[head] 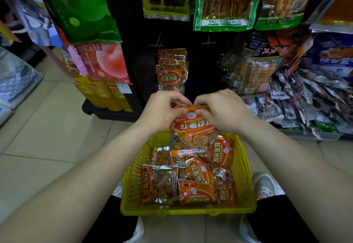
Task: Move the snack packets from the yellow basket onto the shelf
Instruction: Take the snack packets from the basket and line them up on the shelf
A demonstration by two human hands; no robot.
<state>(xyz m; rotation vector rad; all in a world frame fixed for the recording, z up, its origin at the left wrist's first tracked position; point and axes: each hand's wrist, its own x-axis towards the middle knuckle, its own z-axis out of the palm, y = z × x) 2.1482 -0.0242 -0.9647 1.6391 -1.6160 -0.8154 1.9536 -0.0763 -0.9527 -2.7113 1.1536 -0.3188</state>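
Observation:
A yellow plastic basket (133, 189) stands on the floor between my feet, holding several orange snack packets (196, 191). Above its far end I hold one orange snack packet (193, 128) upright. My left hand (162, 111) and my right hand (221, 109) both pinch its top edge, thumbs on the front. On the dark shelf rack beyond hang a few matching orange packets (170, 76) on a hook, just above and left of my hands.
Green and red snack bags (86, 13) hang at the upper left. Skewer packs (225, 4) hang at the top. A heap of small packets (305, 105) fills the right shelf. Yellow boxes (103, 93) sit low left on a black base. Tiled floor surrounds the basket.

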